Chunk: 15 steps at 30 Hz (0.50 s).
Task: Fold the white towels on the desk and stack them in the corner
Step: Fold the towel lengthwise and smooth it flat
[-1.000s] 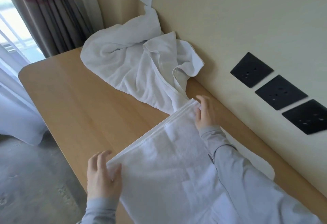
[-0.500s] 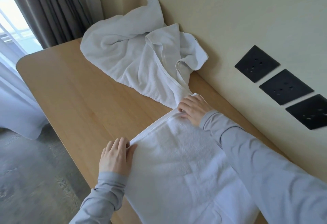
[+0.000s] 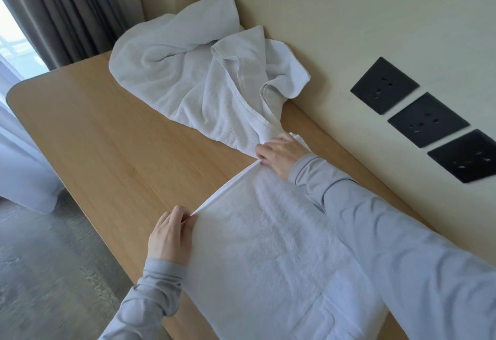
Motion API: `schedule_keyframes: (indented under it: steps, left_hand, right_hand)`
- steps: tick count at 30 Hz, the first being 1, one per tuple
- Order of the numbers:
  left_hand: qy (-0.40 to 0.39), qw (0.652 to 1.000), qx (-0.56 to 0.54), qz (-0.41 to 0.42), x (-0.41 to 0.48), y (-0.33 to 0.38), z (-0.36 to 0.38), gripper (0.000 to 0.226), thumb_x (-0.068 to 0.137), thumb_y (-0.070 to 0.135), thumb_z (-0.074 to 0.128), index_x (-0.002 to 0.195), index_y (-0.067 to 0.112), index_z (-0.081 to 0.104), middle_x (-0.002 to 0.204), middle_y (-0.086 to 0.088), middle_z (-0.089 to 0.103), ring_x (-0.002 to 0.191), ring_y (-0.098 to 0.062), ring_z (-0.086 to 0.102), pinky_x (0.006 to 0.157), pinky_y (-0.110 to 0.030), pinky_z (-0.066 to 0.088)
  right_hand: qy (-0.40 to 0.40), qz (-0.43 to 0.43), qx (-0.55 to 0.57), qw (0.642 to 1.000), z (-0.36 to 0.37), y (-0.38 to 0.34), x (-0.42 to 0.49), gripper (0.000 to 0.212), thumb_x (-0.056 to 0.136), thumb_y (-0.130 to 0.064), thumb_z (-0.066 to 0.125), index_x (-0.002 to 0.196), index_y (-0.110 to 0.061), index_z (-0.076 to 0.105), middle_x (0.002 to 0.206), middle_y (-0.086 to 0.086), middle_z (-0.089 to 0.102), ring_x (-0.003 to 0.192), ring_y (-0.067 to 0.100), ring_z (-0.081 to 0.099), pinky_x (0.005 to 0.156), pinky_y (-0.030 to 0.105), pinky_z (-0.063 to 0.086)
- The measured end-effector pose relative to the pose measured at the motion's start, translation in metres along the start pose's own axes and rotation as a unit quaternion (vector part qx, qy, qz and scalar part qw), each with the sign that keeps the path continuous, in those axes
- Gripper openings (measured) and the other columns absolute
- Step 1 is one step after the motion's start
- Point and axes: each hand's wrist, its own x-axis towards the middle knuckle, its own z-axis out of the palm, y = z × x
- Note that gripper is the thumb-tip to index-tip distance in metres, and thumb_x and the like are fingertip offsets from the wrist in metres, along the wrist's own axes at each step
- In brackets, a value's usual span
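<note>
Two arms in light grey long sleeves, reaching forward from the lower edge of the view. Left hand (image 3: 170,235) low and near, palm down, back of the hand up, thumb and fingertips pinched together on a corner of white cloth. Right hand (image 3: 280,155) farther forward, arm nearly straight, palm down, fingers curled and pressed onto the opposite corner. Hands well apart, wrists covered by cuffs.
</note>
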Motion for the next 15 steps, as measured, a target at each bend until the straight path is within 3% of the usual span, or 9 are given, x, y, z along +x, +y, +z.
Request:
schedule_keyframes:
  steps: [3,5,7,10,12,14,15]
  left_hand:
    - [-0.03,0.998,-0.026,-0.041,0.004,-0.004,0.0,0.015,0.079,0.031,0.043,0.074,0.017,0.047,0.061,0.003,0.048,0.059,-0.01,0.043,0.056,-0.021,0.033]
    - [-0.048,0.997,-0.031,-0.056,0.009,-0.008,-0.001,0.016,0.086,0.029,0.049,0.074,0.019,0.045,0.059,0.004,0.049,0.057,-0.008,0.042,0.056,-0.019,0.035]
    - [-0.068,0.994,-0.03,-0.079,0.013,-0.011,-0.002,0.018,0.089,0.019,0.056,0.074,0.016,0.046,0.06,0.001,0.051,0.058,-0.013,0.043,0.056,-0.023,0.037]
    - [-0.079,0.993,-0.017,-0.09,0.015,-0.01,0.0,0.017,0.089,0.018,0.056,0.075,0.014,0.047,0.061,-0.003,0.052,0.059,-0.018,0.043,0.056,-0.027,0.037]
    - [-0.075,0.994,-0.019,-0.08,0.012,-0.008,0.0,0.018,0.089,0.025,0.051,0.075,0.014,0.046,0.06,-0.003,0.052,0.058,-0.017,0.042,0.055,-0.026,0.036]
    - [-0.071,0.994,-0.03,-0.073,0.01,-0.006,-0.001,0.019,0.08,0.032,0.043,0.075,0.014,0.046,0.059,-0.001,0.05,0.057,-0.014,0.042,0.056,-0.025,0.037]
    - [-0.068,0.994,-0.035,-0.074,0.009,-0.007,-0.002,0.02,0.078,0.032,0.042,0.075,0.013,0.047,0.06,-0.001,0.05,0.058,-0.015,0.042,0.057,-0.025,0.037]
  right_hand:
    - [-0.018,0.021,-0.02,0.999,0.008,-0.003,0.008,0.01,0.096,-0.019,0.048,0.092,-0.01,0.051,0.074,-0.002,0.045,0.08,0.021,0.051,0.082,0.032,0.03]
    - [-0.003,0.055,-0.042,0.998,0.013,-0.006,0.007,0.02,0.093,-0.028,0.054,0.093,-0.008,0.056,0.078,0.001,0.054,0.083,0.023,0.055,0.082,0.035,0.035]
    - [0.056,0.116,-0.092,0.987,0.01,-0.008,0.002,0.028,0.082,-0.035,0.067,0.09,-0.008,0.062,0.081,0.004,0.061,0.082,0.023,0.06,0.08,0.037,0.043]
    - [0.241,0.194,-0.077,0.948,0.006,-0.027,-0.009,0.029,0.078,-0.026,0.069,0.101,-0.012,0.058,0.101,0.006,0.065,0.098,0.023,0.063,0.088,0.043,0.043]
    - [0.27,0.076,0.048,0.959,0.02,-0.067,-0.022,0.035,0.087,-0.023,0.052,0.12,-0.012,0.049,0.128,0.009,0.057,0.125,0.024,0.05,0.101,0.048,0.034]
    - [0.173,-0.113,0.099,0.973,0.043,-0.107,-0.047,0.044,0.095,-0.03,0.041,0.134,-0.011,0.046,0.145,0.008,0.042,0.14,0.021,0.03,0.111,0.047,0.023]
    - [0.12,-0.159,0.081,0.977,0.053,-0.108,-0.061,0.047,0.097,-0.034,0.037,0.138,-0.012,0.044,0.148,0.006,0.037,0.142,0.019,0.024,0.113,0.046,0.021]
